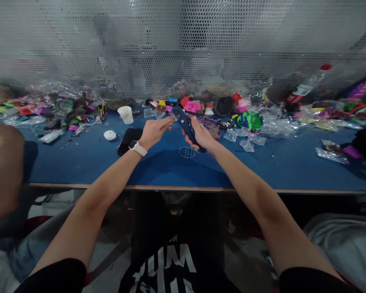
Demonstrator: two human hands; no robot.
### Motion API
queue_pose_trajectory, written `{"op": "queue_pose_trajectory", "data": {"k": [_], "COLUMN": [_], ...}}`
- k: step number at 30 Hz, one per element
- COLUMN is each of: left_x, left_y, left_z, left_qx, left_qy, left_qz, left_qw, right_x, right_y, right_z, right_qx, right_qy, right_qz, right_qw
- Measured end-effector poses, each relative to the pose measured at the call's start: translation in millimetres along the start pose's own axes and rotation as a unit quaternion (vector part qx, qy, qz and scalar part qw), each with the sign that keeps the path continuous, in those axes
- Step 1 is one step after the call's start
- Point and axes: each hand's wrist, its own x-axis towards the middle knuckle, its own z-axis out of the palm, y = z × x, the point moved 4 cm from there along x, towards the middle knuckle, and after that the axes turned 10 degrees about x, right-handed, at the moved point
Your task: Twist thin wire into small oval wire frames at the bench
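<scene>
My right hand (200,133) is wrapped around a long dark blue object (186,127) with a curved upper end and small pale marks; its exact kind is unclear. My left hand (155,131), with a white-banded watch on its wrist, pinches a thin wire-like piece (177,116) against the upper end of that object. Below the hands, a leaf-shaped outline of thin bright wire (187,152) with cross strands lies on the blue table (171,173). A dark phone-like slab (128,140) lies beside my left wrist.
A white cup (126,114) and a white earbud-case-like object (110,135) stand to the left. Colourful trinkets and plastic bags (280,125) line the back below a perforated metal panel (183,44). A bottle (308,85) leans at right. Another person's arm (6,171) rests at far left.
</scene>
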Motion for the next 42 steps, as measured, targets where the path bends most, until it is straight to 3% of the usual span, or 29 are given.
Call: {"op": "queue_pose_trajectory", "data": {"k": [5, 11, 20, 26, 30, 36, 42], "left_x": [0.7, -2.9, -3.8, -5.7, -7.1, -6.2, -1.3], "left_y": [-5.4, 4.1, 17.1, 16.6, 12.3, -0.8, -7.4], "left_z": [-2.9, -2.2, 7.4, 7.4, 6.0, -3.9, -7.9], "left_qx": [0.036, 0.084, 0.087, 0.101, 0.125, 0.152, 0.178], "left_qy": [-0.010, -0.019, -0.023, -0.017, -0.001, 0.043, 0.040], "left_qz": [0.024, 0.026, 0.011, 0.017, 0.027, 0.008, -0.060], "left_qw": [0.999, 0.996, 0.996, 0.995, 0.992, 0.987, 0.981], "right_x": [-1.5, -2.4, -0.3, 3.3, 2.7, -6.5, -21.4], "right_y": [-4.3, -4.5, -1.6, 3.4, 5.7, 3.9, -10.0], "right_z": [2.6, 9.2, 6.5, 2.6, 2.3, 2.9, 0.6], "right_qx": [0.011, 0.059, 0.039, 0.036, 0.078, 0.157, 0.133], "right_qy": [0.001, -0.011, 0.031, 0.015, -0.023, -0.156, -0.247], "right_qz": [0.013, 0.054, 0.027, 0.017, 0.039, 0.157, 0.149], "right_qw": [1.000, 0.997, 0.998, 0.999, 0.996, 0.963, 0.948]}}
